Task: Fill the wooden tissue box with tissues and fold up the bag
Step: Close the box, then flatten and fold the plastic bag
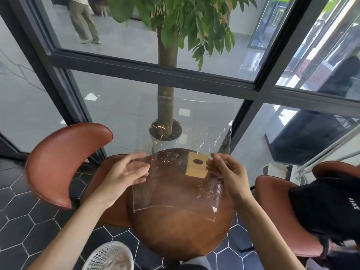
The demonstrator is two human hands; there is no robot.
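At far left we note a curved reddish-brown leather chair (64, 162), with a white plastic mesh basket (109, 257) on the dark hexagon-tiled floor (17, 203) below it.

Our left hand (124, 175) is over the left rim of the round dark-brown wooden table (181, 230). Its fingers (137, 169) are pressed together around the left edge of a large clear plastic bag (175, 184), thumb on top, so they are grasping the film.

The bag is held up between both hands above the tabletop. Its upper part rises toward the window, and its lower edge hangs just above the wood. Whether that edge touches the table we cannot tell. The film is creased and glinting on the right side.

Seen through the bag, a small light wooden tissue box (196, 165) with a dark oval slot in its top stands on the far right part of the table. What is inside it we cannot tell.

Behind the table a potted tree with a green trunk (167, 84) stands against the dark-framed glass.

Our right hand (226, 172) pinches the bag's right edge, just beside the box, fingertips (211, 164) closed on the plastic.

At right, a black garment (323, 207) lies over a second reddish-brown chair (280, 211).
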